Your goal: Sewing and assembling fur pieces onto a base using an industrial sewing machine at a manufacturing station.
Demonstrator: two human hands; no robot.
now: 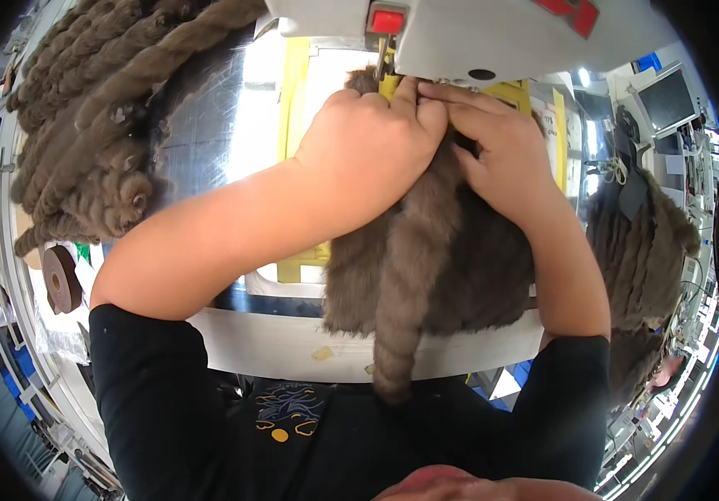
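Brown fur piece held under a sewing machine

The white sewing machine stood on the table; the fur piece hung over its edge. The left hand and right hand, touching, gripped the fur at the needle.

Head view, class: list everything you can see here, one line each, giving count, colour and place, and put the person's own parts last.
Brown fur piece with a rolled strip: one, brown, under both hands, hanging over the table edge.
White sewing machine: one, white with a red button, top centre.
Pile of rolled brown fur strips: one pile, brown, upper left.
Brown fur heap: one, brown, right.
Brown tape roll: one, brown, left edge.
White table: one, white with yellow tape.
Left hand: pressing fur at the machine.
Right hand: pressing fur beside it.
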